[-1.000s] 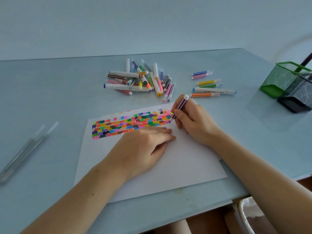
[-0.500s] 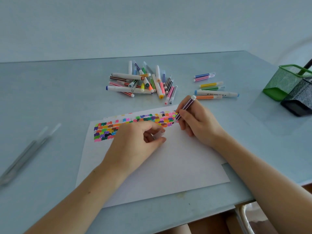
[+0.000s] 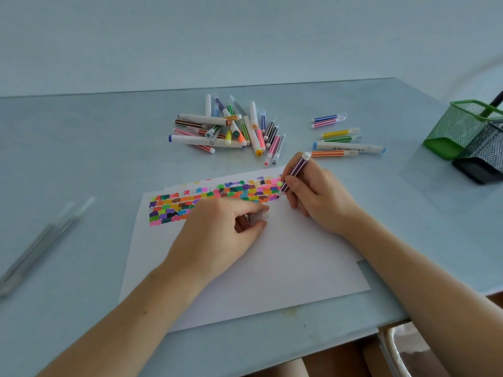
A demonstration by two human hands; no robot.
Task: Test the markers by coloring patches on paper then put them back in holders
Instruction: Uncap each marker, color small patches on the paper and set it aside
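My left hand (image 3: 217, 235) has lifted off flat since a second ago: its fingers have curled and now pinch a clear cap (image 3: 258, 216) over the paper (image 3: 285, 257), hiding more of the patches (image 3: 206, 198). My right hand (image 3: 313, 194) grips the purple marker (image 3: 295, 172) as before, fingers wrapped round the lower barrel, tip down at the right end of the patches. To do this well I'd keep strokes short and fill one small patch beside the last without smearing neighbours. The marker slants up and away from my fingers. The pile (image 3: 231, 129) lies beyond the paper, more markers (image 3: 340, 134) to its right, and the holders (image 3: 471, 140) well apart at far right.
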